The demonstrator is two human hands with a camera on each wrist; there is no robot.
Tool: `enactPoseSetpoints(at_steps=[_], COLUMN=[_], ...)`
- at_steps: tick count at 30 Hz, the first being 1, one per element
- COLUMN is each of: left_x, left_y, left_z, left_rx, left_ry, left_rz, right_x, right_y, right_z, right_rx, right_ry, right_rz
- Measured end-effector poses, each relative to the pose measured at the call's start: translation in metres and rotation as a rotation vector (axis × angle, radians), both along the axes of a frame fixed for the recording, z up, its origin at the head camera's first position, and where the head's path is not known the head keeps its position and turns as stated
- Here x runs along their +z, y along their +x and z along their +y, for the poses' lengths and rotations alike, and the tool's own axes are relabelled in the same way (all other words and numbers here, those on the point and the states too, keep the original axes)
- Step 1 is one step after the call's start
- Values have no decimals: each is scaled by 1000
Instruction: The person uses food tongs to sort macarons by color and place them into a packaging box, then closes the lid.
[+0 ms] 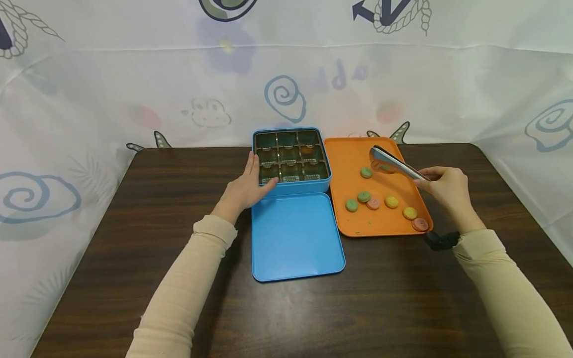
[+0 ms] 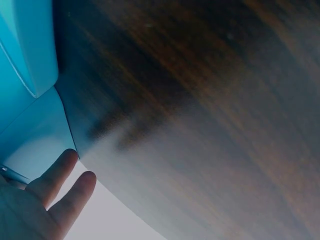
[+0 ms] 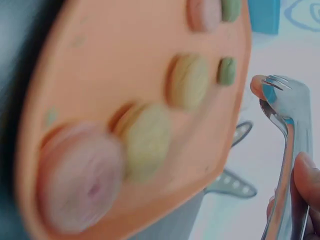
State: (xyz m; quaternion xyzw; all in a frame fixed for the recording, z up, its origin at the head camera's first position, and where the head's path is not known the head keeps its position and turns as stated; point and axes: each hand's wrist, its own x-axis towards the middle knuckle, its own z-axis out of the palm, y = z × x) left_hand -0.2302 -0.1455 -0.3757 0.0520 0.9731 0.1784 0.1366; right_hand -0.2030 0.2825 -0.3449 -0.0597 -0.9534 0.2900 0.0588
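Orange tray; blue box just L of it. L hand, farther L, fingers straight, against box. R hand at tray's R edge grips metal tongs: long axis diag., tips pointing far-L over tray, betw. both hands. Macarons on tray.

Tabletop glare, nearest macaron seemingly blurred

From where I stand, the location is a screened table station; whether home or studio cannot be determined. Indicators: (1) one dark wood-grain table; (2) a white printed sheet enclosing its far edge and both sides, marked by a horizontal crease, spiral shells and a rope-wound anchor.
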Motion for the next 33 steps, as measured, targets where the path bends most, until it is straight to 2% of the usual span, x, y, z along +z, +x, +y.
enactPoseSetpoints(at_steps=[18,25,33], left_x=[2,-1,-2], left_y=[1,-1,-3], left_z=[0,-1,-2], left_rx=[-4,-7,-7], left_ry=[-3,-9,-16], left_rz=[8,3,-2], right_x=[19,19,15], right_y=[-30,-39,-42], right_z=[-78,-100,-118], right_rx=[74,84,121], right_ry=[-151,-173,-197], right_rz=[18,12,28])
